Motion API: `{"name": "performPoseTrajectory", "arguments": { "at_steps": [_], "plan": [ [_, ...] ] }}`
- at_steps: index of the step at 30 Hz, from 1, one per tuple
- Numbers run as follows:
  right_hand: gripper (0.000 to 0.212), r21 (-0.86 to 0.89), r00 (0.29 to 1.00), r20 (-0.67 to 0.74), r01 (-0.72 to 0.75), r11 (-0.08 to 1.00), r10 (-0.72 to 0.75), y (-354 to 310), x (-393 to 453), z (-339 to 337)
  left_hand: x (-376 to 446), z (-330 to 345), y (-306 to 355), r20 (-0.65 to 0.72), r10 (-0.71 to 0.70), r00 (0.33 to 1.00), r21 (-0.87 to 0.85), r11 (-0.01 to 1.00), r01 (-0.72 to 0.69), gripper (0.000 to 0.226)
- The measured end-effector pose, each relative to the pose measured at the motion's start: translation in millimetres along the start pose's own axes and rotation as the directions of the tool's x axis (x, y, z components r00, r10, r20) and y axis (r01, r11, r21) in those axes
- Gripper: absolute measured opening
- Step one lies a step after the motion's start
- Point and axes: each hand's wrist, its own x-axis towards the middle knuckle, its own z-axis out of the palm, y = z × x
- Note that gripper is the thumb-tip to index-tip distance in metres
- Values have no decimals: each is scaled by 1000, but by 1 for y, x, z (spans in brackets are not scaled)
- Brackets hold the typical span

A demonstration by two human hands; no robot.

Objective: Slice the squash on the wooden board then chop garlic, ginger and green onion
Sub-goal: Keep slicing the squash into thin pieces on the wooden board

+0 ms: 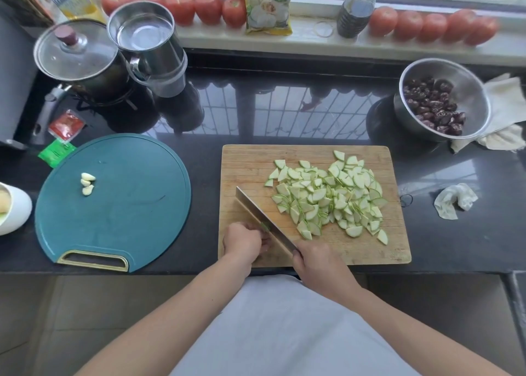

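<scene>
A heap of pale green squash slices covers the right half of the wooden board. My right hand grips the handle of a cleaver whose blade slants across the board's near left part. Against the blade's left side, my left hand holds a small green end piece of squash with curled fingers; most of that piece is hidden. Three peeled garlic cloves lie on the round teal board to the left.
A lidded pot and a steel cup stand at the back left. A steel bowl of dates sits at the back right beside cloths. Tomatoes line the windowsill. A white bowl is at the left edge.
</scene>
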Motion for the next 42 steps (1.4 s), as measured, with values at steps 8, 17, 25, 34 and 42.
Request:
{"name": "performPoseTrajectory", "arguments": {
  "at_steps": [8, 17, 25, 34, 42],
  "plan": [
    [26, -16, 1000, -18, -24, 1000, 24, 0, -13, -15, 4, 0, -2, -36, 13, 999, 25, 1000, -12, 6],
    [22, -61, 999, 45, -21, 998, 24, -5, -13, -15, 4, 1, -3, -41, 58, 998, 91, 994, -54, 15],
    [20, -90, 998, 53, -17, 996, 22, -9, -13, -20, 3, 2, -2, -44, 45, 998, 67, 997, -42, 11],
    [27, -60, 999, 36, -26, 998, 28, -5, -12, -20, 1, 0, -1, -24, 67, 997, 131, 989, -63, 18],
    [31, -74, 999, 41, -29, 997, 32, -3, -14, -19, 1, 1, 0, -36, 63, 997, 146, 988, -58, 15]
  ]
}}
